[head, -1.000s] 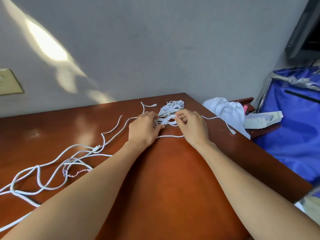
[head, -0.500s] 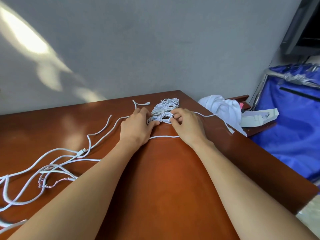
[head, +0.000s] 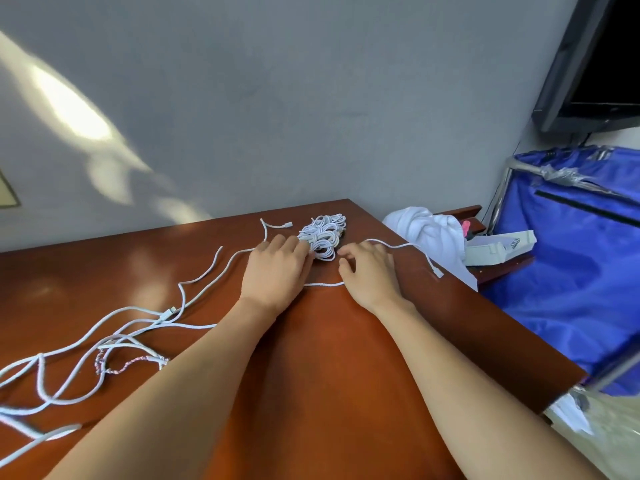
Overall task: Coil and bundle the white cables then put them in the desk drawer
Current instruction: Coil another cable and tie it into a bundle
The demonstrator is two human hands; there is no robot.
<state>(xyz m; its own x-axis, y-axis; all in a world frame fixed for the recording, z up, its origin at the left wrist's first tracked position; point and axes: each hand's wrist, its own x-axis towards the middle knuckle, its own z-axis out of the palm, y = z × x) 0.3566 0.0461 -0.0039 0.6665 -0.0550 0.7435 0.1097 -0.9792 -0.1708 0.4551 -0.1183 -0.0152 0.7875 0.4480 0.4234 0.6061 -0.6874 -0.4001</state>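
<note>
The left hand (head: 277,271) lies palm down on the desk (head: 329,375), fingers stretched forward so their tips press against the near left side of the bundle (head: 323,235); it is flat and spread, not wrapped around anything. The right hand (head: 370,275) sits just right of it, fingers curled loosely with the tips close to the bundle's near end, apart from the coils by a small gap. Whether it pinches the thin cable running past its fingertips I cannot tell.

The bundle is a heap of white coiled cables, lying near the far right corner of the desk, close to the wall (head: 311,98). A loose cable (head: 408,247) arcs from behind the right hand toward the desk's right edge and ends in a small plug (head: 438,273). Another strand (head: 323,285) crosses the wood between the two wrists.

Out to the left, uncoiled white cables (head: 114,341) sprawl over the desk in long loops, with a short pink-and-white braided cord (head: 128,365) among them. One stray end (head: 277,225) curls just left of the bundle.

Beyond the right edge there is a white cloth (head: 426,226), a pale plastic box (head: 498,245) and a blue fabric cart (head: 571,271). A dark screen (head: 595,64) hangs in the upper right corner.
</note>
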